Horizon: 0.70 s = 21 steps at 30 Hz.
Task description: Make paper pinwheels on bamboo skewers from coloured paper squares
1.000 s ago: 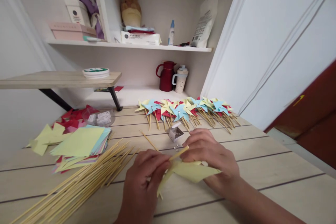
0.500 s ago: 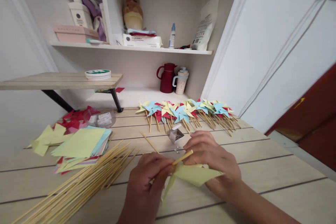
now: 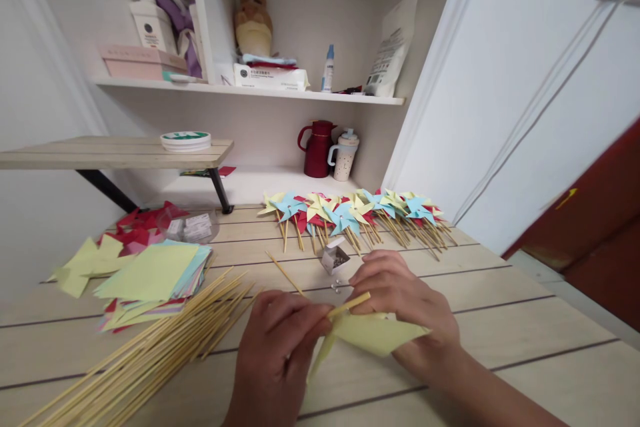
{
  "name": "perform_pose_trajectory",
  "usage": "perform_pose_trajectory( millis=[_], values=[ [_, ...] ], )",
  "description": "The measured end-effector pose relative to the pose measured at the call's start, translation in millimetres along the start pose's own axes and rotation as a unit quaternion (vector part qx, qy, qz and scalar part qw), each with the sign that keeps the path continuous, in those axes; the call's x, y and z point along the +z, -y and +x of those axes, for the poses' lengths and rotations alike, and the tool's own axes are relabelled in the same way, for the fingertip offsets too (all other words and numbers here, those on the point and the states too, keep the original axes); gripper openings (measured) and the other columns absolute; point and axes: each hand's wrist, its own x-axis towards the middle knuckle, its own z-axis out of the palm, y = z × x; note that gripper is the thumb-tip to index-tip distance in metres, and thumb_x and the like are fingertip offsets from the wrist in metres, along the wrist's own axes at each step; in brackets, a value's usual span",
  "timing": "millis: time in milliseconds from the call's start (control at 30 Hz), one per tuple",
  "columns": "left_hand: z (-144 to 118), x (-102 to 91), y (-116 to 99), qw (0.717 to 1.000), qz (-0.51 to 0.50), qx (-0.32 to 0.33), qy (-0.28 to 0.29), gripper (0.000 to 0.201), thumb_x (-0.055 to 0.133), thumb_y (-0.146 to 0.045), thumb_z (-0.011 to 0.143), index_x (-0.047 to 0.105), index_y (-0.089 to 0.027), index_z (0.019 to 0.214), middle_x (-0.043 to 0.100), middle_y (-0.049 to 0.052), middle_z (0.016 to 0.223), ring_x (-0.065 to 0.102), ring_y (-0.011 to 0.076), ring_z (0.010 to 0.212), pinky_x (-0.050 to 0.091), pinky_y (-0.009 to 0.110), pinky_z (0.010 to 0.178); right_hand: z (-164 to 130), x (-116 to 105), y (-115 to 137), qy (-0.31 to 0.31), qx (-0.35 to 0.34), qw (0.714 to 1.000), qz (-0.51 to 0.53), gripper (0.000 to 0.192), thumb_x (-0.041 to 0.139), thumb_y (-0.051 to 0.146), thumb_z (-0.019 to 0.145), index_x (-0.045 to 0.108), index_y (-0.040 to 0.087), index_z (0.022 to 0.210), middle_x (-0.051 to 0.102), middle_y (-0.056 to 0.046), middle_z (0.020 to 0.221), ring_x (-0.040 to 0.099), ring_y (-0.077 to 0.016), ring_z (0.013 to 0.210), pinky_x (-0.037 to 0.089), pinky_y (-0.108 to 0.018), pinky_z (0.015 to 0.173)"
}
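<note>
Between my hands is a yellow paper pinwheel (image 3: 377,335), with a thin wooden stick (image 3: 353,303) lying across it. My left hand (image 3: 280,347) pinches the stick and the near edge of the paper between thumb and fingers. Curled around the far side of the pinwheel, my right hand (image 3: 407,307) grips it; its fingertips are partly hidden behind the paper and stick. Just beyond the hands stands a small open box (image 3: 335,257) of tiny metal pins, with a few small clear pieces (image 3: 336,287) before it.
Finished pinwheels (image 3: 345,213) on sticks lie in a row at the back. To the left are a bundle of sticks (image 3: 165,347), a stack of coloured paper squares (image 3: 153,273), folded yellow paper (image 3: 87,265) and a clear plastic box (image 3: 197,227). A raised wooden shelf (image 3: 115,152) stands behind.
Both hands keep their hold on the pinwheel and stick. The stick's free end and the paper have shifted very slightly right; the camera view has moved a little.
</note>
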Motion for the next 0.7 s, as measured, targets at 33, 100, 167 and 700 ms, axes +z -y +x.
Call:
perform_pose_trajectory(
  millis=[33, 100, 167, 700],
  values=[
    [0.4, -0.5, 0.0, 1.000, 0.009, 0.008, -0.002, 0.014, 0.061, -0.014, 0.086, 0.071, -0.023, 0.090, 0.070, 0.002, 0.075, 0.062, 0.0147, 0.067, 0.053, 0.027, 0.062, 0.7, 0.1, 0.9, -0.001, -0.001, 1.000, 0.002, 0.015, 0.057, 0.029, 0.092, 0.069, 0.022, 0.090, 0.071, -0.005, 0.078, 0.065, -0.0222, 0.082, 0.048, -0.047, 0.087],
    [0.9, -1.1, 0.2, 0.999, 0.026, 0.022, -0.006, 0.014, 0.060, -0.014, 0.086, 0.071, -0.022, 0.092, 0.070, 0.001, 0.075, 0.062, 0.0146, 0.067, 0.052, 0.027, 0.063, 1.8, 0.3, 2.1, -0.002, -0.003, 1.000, 0.003, 0.016, 0.056, 0.030, 0.092, 0.069, 0.021, 0.090, 0.071, -0.005, 0.077, 0.065, -0.0222, 0.082, 0.048, -0.048, 0.087],
    [1.1, -1.5, 0.2, 0.998, 0.042, 0.033, -0.011, 0.016, 0.060, -0.012, 0.086, 0.070, -0.022, 0.093, 0.070, 0.001, 0.076, 0.062, 0.0142, 0.068, 0.052, 0.028, 0.065, 1.8, 0.6, 2.0, -0.004, -0.002, 1.000, 0.003, 0.016, 0.056, 0.029, 0.092, 0.069, 0.021, 0.090, 0.071, -0.005, 0.077, 0.065, -0.0223, 0.081, 0.049, -0.047, 0.086],
    [-2.4, -17.9, -4.6, 0.952, 0.227, 0.205, 0.003, 0.032, 0.041, -0.007, 0.095, 0.070, -0.017, 0.104, 0.075, -0.002, 0.079, 0.065, 0.0069, 0.067, 0.030, 0.033, 0.105, 3.2, 2.4, 4.1, 0.009, 0.018, 1.000, 0.012, 0.035, 0.044, 0.043, 0.097, 0.069, 0.021, 0.087, 0.070, -0.005, 0.072, 0.065, -0.0213, 0.077, 0.046, -0.045, 0.089]
  ],
)
